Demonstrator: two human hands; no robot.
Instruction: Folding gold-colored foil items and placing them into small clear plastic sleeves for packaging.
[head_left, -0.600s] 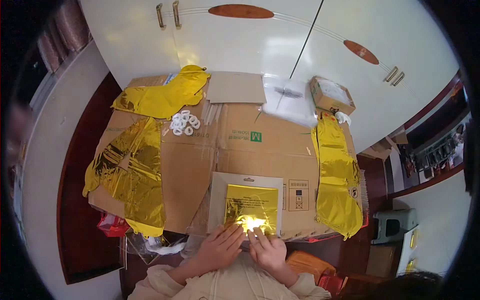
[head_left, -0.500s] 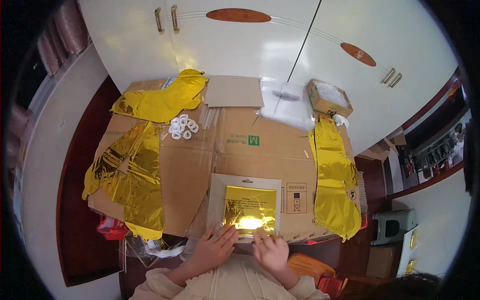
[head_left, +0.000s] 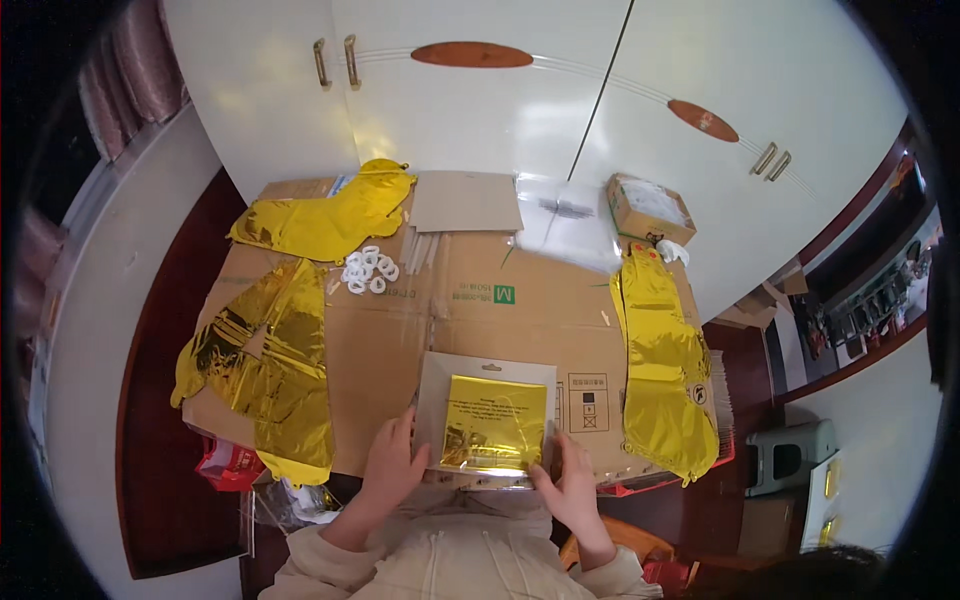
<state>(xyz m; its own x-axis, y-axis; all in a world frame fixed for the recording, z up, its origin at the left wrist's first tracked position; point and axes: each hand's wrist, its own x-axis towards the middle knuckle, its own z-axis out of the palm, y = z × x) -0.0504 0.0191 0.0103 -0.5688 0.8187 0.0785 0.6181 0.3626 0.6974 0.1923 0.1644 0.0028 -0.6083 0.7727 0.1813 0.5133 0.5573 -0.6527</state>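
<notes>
In front of me, at the near edge of the cardboard, lies a flat clear package [head_left: 432, 378]. It has a grey backing card with a hanging slot at the top and a folded gold foil balloon [head_left: 494, 420] inside. My left hand [head_left: 393, 466] is at the package's left side, its thumb by the lower left corner and its fingers along the edge. On the opposite side my right hand [head_left: 572, 490] holds the lower right corner, thumb on top and fingers beside the edge. Fingertips under the package are partly hidden.
Flat gold foil balloons lie at the left [head_left: 270, 360], back left [head_left: 320, 215] and right [head_left: 665, 360]. White rings [head_left: 368, 268] form a pile. Behind are grey cards [head_left: 465, 200], clear bags [head_left: 568, 225] and a small carton [head_left: 648, 208]. White cabinets [head_left: 460, 110] stand beyond.
Both hands have moved from lying on the package's lower part out to its left and right edges. The package is turned slightly, and the view has shifted a little.
</notes>
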